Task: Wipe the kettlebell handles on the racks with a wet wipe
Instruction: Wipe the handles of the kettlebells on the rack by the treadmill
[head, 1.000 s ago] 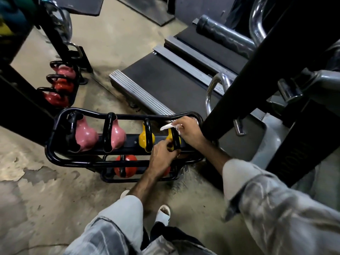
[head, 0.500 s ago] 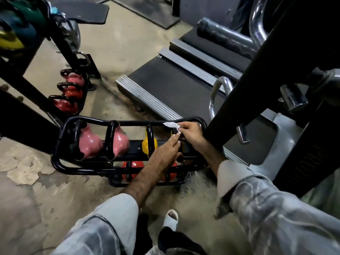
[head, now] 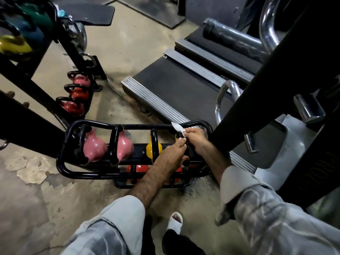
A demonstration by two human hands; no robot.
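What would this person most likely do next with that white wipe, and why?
Probably rub the wipe along the rightmost yellow kettlebell's handle: the right hand pinches it there while the left hand steadies that handle.

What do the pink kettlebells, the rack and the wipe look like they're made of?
Pink kettlebells: probably metal under a glossy vinyl-like coat; they show soft highlights. Rack: black painted metal tubing, by its slight sheen and bent corners. Wipe: thin white nonwoven cloth or paper, crumpled.

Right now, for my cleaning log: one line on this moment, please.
stage: wiping | right hand: pinches wet wipe | left hand: at rightmost yellow kettlebell handle | site: near rack
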